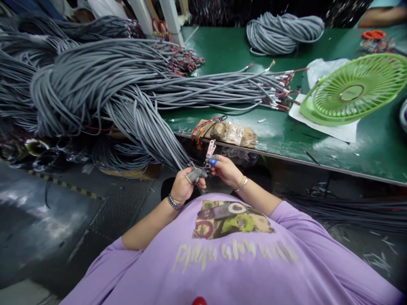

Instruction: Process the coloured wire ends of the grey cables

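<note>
Just past the front of my shirt, both hands are close together at the table's front edge. My left hand (185,184) is closed around the end of a grey cable (178,154) from the hanging bundle, where thin coloured wires show. Grey wrapping covers one of its digits. My right hand (226,170), with blue tape on a finger, pinches at the wire ends beside it. A small pale pink tool with two prongs (210,148) sticks up from its fingers. The exact grip on the tool and wires is partly hidden.
A large heap of grey cables (82,80) covers the left of the green table (219,46). A taped block (233,134) lies at the front edge. To the right are a green fan (352,91), a coiled cable (282,34) and orange-handled scissors (373,34). Another person's arm (381,17) shows far right.
</note>
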`<state>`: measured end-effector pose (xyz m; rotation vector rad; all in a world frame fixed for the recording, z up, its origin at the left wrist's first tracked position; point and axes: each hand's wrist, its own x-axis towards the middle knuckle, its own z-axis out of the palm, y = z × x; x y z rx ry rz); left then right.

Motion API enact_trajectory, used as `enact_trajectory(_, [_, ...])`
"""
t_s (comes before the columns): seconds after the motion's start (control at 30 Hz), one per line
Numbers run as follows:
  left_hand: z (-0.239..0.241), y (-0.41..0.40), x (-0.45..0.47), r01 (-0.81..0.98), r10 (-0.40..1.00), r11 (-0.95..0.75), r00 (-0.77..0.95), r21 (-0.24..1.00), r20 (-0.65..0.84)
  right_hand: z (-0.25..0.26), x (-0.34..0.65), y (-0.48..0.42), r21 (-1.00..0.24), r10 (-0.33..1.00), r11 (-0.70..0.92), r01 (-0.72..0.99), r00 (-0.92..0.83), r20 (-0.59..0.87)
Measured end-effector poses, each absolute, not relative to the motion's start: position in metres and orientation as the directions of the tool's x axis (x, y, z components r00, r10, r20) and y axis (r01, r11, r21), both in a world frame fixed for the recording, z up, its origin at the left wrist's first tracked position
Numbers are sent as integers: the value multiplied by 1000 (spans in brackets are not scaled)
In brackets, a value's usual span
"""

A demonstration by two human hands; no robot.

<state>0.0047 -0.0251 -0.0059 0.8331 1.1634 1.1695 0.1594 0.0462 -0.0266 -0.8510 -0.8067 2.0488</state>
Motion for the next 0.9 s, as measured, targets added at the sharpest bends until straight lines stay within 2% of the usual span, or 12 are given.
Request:
enact_trajectory(0.13, [-5, -22, 7, -273, 964, 181, -144, 945, -226, -26, 169, 37, -685, 716, -635, -356, -603, -351])
enact_trajectory(0.27, [-13, -23, 8, -211, 970, 173, -134, 962, -204, -19, 167, 27, -801, 743, -542, -254, -590, -316])
enact_trajectory(0.4, [-22, -28, 7, -60, 986, 144, -82, 988, -148, -14, 160, 24, -886, 814, -433, -163, -493, -307])
enact_trajectory(0.6, [-12, -28, 0, 151, 981, 174, 55, 973, -184, -14, 161, 25, -905, 805, -397, -151, -532, -264])
enact_trajectory(0.73, [-6, -26, -6, 256, 977, 105, 154, 961, -148, -16, 159, 24, -938, 827, -319, -133, -522, -207])
enact_trajectory(0.8, [-8, -27, -7, 232, 982, 100, 133, 968, -133, -16, 156, 24, -945, 832, -295, -139, -524, -183])
enact_trajectory(0.9, [-16, -31, -5, 91, 990, 142, 11, 986, -143, -14, 153, 26, -934, 826, -316, -168, -533, -184])
